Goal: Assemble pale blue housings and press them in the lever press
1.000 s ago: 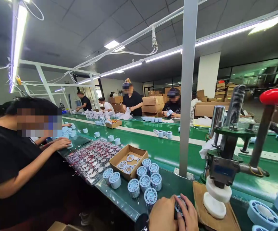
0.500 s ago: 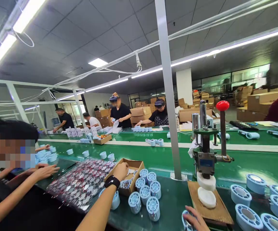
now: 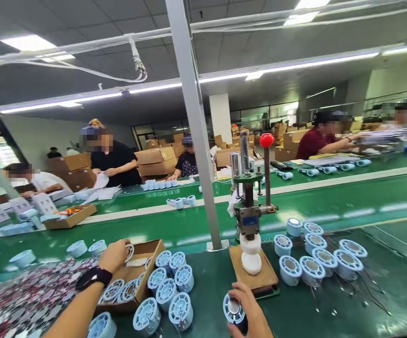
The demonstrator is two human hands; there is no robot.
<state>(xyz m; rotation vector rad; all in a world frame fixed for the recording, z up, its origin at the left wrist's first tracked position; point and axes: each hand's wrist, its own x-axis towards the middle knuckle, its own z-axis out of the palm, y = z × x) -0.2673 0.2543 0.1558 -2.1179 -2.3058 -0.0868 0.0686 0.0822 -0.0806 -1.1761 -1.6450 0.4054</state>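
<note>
Two things are seen gripped in the head view. By the left hand (image 3: pixel 114 256), a pale ring (image 3: pixel 129 253) is pinched, tilted, above the open box (image 3: pixel 149 280). By the curled fingers of the right hand (image 3: pixel 250 311), a blue housing (image 3: pixel 234 310) is held, disc face up, just short of the press (image 3: pixel 249 220), to which that hand is nearer.

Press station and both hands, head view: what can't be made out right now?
- Left hand, head view: fingertips' grip on the pale ring, hidden behind the hand.
- Blue housing at the right hand, head view: far side, covered by fingers.
- Press label, head view: text too small.
- Lower-left housing, head view: cut off by the bottom edge.
</note>
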